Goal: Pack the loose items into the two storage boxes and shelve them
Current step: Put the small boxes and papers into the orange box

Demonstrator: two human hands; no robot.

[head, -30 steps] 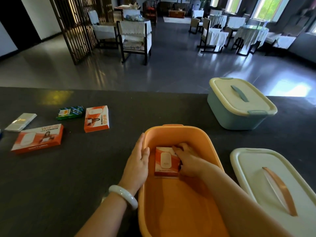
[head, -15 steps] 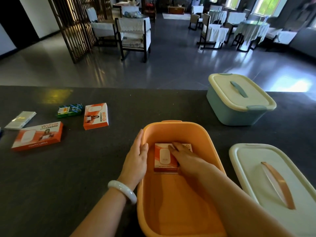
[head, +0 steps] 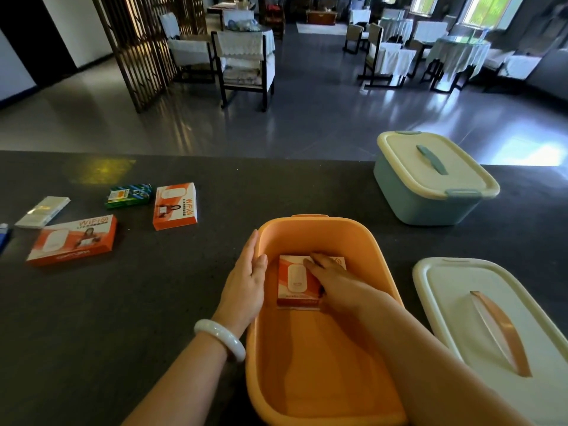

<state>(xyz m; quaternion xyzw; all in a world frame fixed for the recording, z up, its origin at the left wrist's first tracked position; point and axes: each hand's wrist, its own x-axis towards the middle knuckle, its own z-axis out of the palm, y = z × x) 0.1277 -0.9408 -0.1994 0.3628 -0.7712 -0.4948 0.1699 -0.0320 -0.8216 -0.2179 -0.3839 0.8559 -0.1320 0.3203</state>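
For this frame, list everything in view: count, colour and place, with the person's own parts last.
orange storage box: 1, orange, open, near centre of the counter.
WiFi device box in the orange storage box: 1, orange and white, flat on the bottom, far end.
cream lid: 1, cream with orange handle, lying on the counter at right.
blue-green storage box: 1, pale blue-green with cream lid on, far right of the counter.
loose WiFi device boxes: 2, orange and white, left on the counter.
green packet: 1, green, far left.
silvery flat packet: 1, left edge.
blue item: 1, cut off at left edge.
counter: 1, dark grey.
dining chairs and tables: several, white covers, background.
left hand: on the orange box's left rim; white bangle.
right hand: fingers resting on the packed box.
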